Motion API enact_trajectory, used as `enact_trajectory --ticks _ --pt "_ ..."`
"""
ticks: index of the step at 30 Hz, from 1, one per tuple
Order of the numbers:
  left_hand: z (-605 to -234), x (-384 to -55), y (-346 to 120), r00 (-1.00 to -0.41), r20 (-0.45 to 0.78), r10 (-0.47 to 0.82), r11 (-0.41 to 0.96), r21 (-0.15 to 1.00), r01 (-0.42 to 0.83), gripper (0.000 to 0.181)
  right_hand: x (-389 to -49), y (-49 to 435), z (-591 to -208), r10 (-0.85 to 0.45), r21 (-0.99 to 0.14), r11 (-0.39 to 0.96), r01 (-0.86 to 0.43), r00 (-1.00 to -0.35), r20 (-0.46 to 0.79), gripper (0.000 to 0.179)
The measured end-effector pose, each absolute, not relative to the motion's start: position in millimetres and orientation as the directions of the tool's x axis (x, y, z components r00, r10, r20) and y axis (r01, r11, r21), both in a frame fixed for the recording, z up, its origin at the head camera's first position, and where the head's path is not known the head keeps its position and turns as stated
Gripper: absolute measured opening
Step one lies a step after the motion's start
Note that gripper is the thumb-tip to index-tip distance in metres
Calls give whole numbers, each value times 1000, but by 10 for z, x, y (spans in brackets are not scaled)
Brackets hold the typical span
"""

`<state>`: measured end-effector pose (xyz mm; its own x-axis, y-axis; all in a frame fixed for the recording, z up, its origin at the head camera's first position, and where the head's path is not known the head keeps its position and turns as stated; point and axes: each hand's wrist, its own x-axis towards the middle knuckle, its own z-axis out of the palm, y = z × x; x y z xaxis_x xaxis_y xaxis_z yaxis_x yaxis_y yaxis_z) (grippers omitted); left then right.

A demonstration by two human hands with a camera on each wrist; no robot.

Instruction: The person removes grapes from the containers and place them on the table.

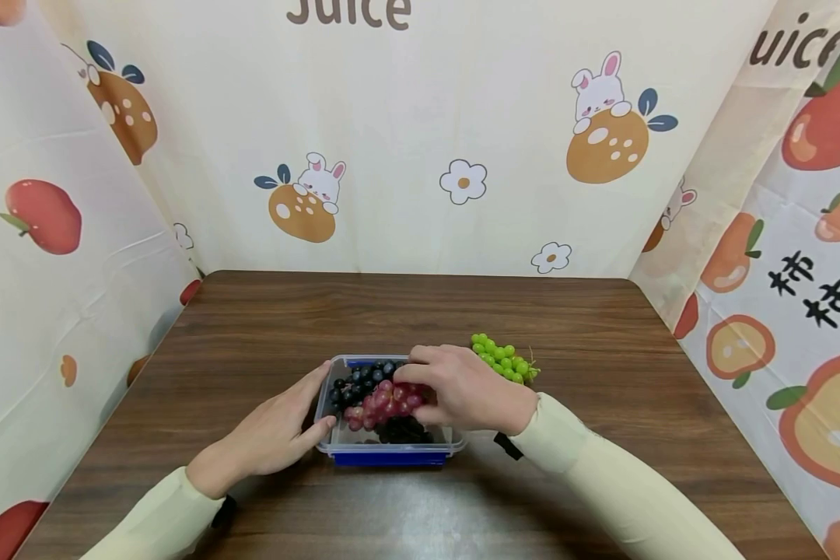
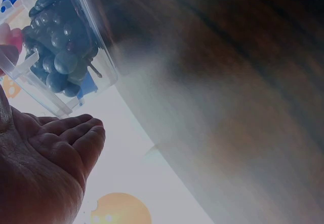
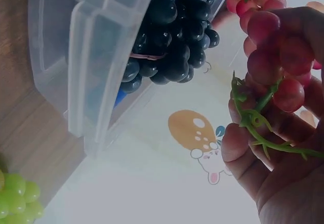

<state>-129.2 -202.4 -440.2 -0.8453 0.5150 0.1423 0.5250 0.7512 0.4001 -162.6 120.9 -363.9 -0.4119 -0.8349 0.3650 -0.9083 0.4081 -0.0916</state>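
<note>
My right hand [image 1: 465, 389] grips a bunch of red grapes [image 1: 380, 404] just above a clear plastic container [image 1: 392, 449] with blue parts. In the right wrist view the red grapes [image 3: 278, 57] and their green stem [image 3: 263, 138] lie across the fingers. A bunch of black grapes [image 1: 358, 385] sits inside the container, and a dark patch shows beneath the red ones. Fingers and thumb extended, my left hand [image 1: 269, 432] touches the container's left side. The left wrist view shows the black grapes [image 2: 55, 41] through the clear wall.
A bunch of green grapes [image 1: 500, 359] lies on the brown wooden table [image 1: 322, 311], behind and right of the container, partly hidden by the right hand. Fruit-printed cloth [image 1: 406, 117] hangs at the back and both sides of the table.
</note>
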Motion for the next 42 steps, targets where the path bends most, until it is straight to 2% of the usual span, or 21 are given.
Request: enact_trajectory --ticks 14,23,31,42 --pt "-4407 -1278 -2028 -848 138 511 752 406 519 81 -1666 1330 -3634 -768 -138 394 -909 -408 493 34" --pt "-4400 -1278 -2022 -846 141 514 751 402 523 81 -1679 1437 -3604 -714 -177 448 -877 -469 519 35" --pt "-4407 -1286 -2021 -845 134 517 752 401 524 82 -1710 1527 -3608 -648 -174 482 -859 -483 589 35" --pt "-4417 -1295 -2029 -843 136 520 748 404 527 82 -1736 1621 -3617 -561 -214 580 -786 -576 594 39"
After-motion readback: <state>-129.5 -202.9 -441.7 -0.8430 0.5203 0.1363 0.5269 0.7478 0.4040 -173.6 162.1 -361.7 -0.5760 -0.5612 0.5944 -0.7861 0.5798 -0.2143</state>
